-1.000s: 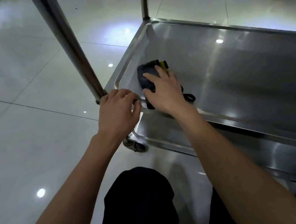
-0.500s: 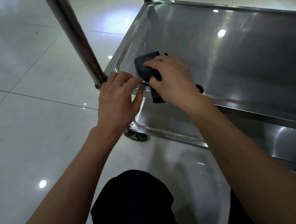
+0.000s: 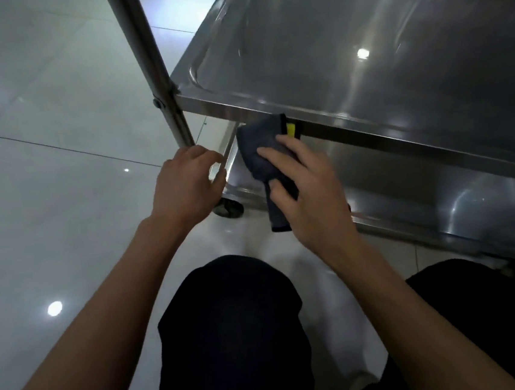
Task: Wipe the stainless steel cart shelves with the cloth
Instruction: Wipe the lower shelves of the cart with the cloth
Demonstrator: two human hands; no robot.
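Two hands at the cart's near corner

One dark cloth (image 3: 263, 156) with a yellow tag is held in the right hand (image 3: 306, 190), fingers and thumb curled round it, just below the front edge of the upper shelf (image 3: 361, 43) and above the lower shelf (image 3: 440, 208). The left hand (image 3: 186, 186) is seen beside the cart post (image 3: 149, 63), fingers loosely curled; whether anything is gripped cannot be told. A caster (image 3: 229, 208) stands on the tiled floor (image 3: 44, 184).

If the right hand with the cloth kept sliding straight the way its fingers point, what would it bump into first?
Probably the front edge of the upper shelf: the cloth under the right hand already reaches it, though depth is unclear.
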